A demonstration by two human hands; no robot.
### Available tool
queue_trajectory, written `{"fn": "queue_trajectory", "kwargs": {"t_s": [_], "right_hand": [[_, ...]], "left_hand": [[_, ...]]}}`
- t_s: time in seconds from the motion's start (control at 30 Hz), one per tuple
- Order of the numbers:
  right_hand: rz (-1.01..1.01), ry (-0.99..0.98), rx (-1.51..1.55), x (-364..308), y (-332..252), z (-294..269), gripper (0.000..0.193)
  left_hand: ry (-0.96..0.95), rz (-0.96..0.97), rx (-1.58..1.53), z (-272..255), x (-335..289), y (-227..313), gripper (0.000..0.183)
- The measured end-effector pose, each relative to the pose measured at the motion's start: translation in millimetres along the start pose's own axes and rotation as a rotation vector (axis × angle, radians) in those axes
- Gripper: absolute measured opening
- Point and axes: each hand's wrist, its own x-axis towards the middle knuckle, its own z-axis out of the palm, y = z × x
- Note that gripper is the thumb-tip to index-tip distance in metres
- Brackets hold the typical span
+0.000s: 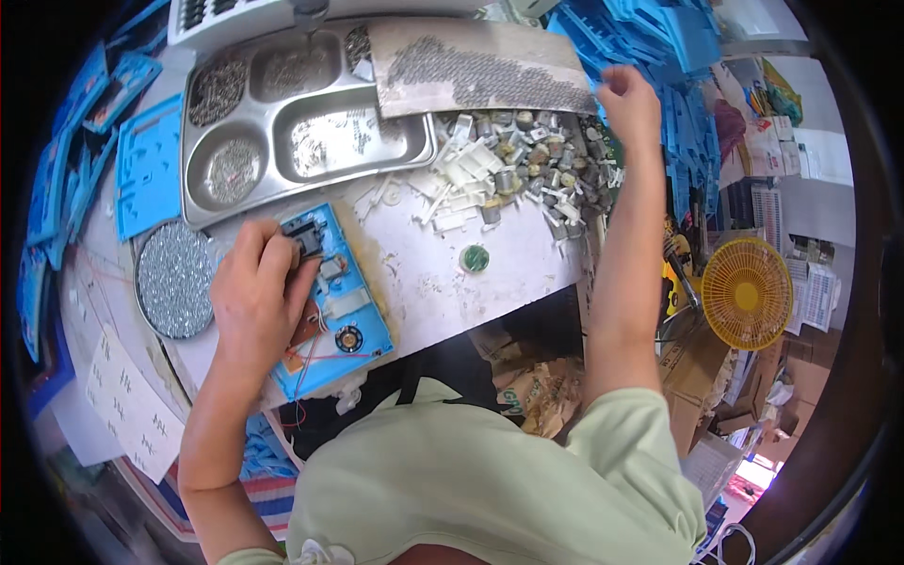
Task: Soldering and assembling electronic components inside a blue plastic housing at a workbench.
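A blue plastic casing (353, 282) lies at a slant on the white table, with a small round speaker (348, 338), red wires and a black part (303, 237) in it. My left hand (256, 287) is closed over the casing's left edge, its bent fingers beside the black part. Up at the right, my right hand (629, 105) has its fingers curled together by the right end of a flat board (400, 92) covered with rows of small metal pieces. Whatever those fingertips hold is hidden. Below the board spreads a heap of small motors with white plastic parts (513, 165).
A metal compartment tray (266, 141) of screws and small parts stands behind the casing. Left of my hand is a round tin of silvery pieces (176, 280). Blue casings (692, 38) pile up at the far right. A yellow basket (747, 293) sits beyond my right arm.
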Motion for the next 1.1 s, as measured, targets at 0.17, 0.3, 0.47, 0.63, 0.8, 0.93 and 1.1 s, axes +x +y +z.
{"fn": "queue_trajectory", "kwargs": {"t_s": [0.17, 0.3, 0.47, 0.63, 0.8, 0.93, 1.1], "right_hand": [[-0.124, -0.504, -0.685, 25, 107, 23, 0.041], [-0.044, -0.778, -0.740, 40, 92, -2, 0.036], [-0.182, -0.879, -0.966, 52, 86, -50, 0.037], [-0.302, -0.483, -0.629, 93, 125, -197, 0.046], [-0.360, -0.417, -0.112, 10, 0, -279, 0.050], [-0.682, -0.511, 0.199, -99, -200, -165, 0.041], [-0.681, -0.079, 0.618, -79, -198, -60, 0.039]], "left_hand": [[0.004, 0.004, -0.010, 3, -1, -2, 0.030], [0.024, 0.010, 0.001, 2, -2, 0, 0.029], [0.060, 0.019, 0.001, 6, -5, -7, 0.027], [0.042, 0.086, -0.004, 3, -5, -7, 0.024], [0.149, 0.138, -0.265, -18, -6, -8, 0.033], [0.111, 0.327, -0.333, -64, 14, 14, 0.041], [0.192, -0.207, -0.711, -90, 14, 4, 0.043]]}}
